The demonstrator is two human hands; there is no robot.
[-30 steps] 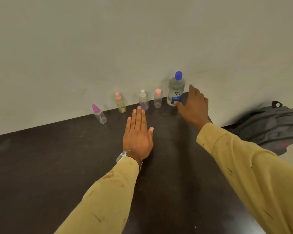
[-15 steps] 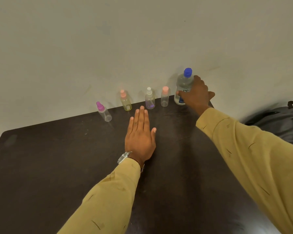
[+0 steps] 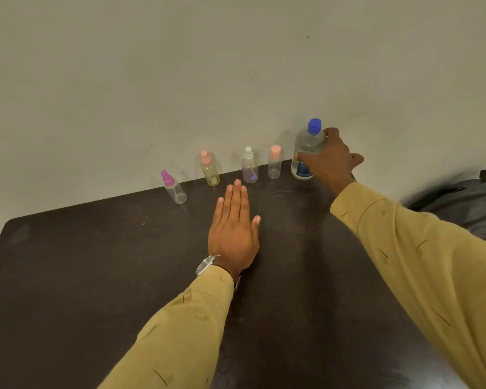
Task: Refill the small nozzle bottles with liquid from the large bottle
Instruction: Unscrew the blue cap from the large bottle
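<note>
Tabletop [image 3: 96, 276]: right hand [image 3: 333, 164] fingers [image 3: 331, 133] apparently wrap large bottle [image 3: 309, 143].

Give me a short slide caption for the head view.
Right hand grips the large bottle beside four small nozzle bottles; left hand rests flat on the dark table.

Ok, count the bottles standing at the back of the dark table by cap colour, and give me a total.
Small clear plastic bottles with peach caps: 2
Small clear plastic bottle with magenta cap: 1
Small clear plastic bottle with white spray cap: 1
Large clear plastic bottle with blue cap: 1
Total: 5
</note>
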